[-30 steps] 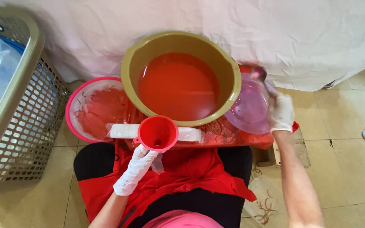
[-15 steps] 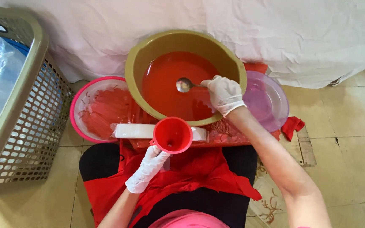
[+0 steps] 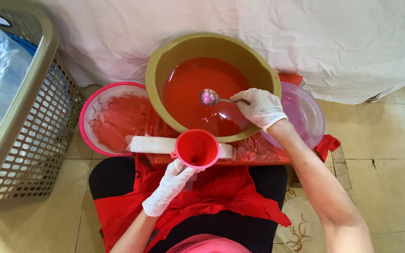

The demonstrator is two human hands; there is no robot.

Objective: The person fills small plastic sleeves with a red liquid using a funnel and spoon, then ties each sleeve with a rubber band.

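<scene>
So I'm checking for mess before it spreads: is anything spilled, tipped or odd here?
Nothing stands out. The red liquid sits inside the olive basin, none visible on the floor. The right hand holds the spoon over it, and the left hand holds the red funnel upright.

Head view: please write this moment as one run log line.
left hand: holds red funnel | right hand: holds spoon over red liquid in olive basin | left: pink bowl, basket
</scene>
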